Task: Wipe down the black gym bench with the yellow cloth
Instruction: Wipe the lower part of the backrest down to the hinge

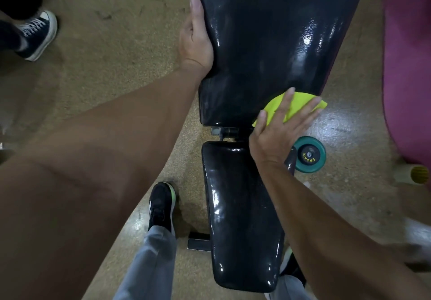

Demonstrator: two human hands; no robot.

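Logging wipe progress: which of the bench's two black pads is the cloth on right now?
The long back pad, at its lower right corner under the right hand; the yellow cloth isn't on the nearer seat pad.

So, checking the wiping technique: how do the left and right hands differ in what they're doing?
The left hand grips the side edge of the back pad bare, fingers wrapped out of sight; the right hand lies flat, fingers spread, pressing the yellow cloth against that pad's lower right corner. Both touch the same pad.
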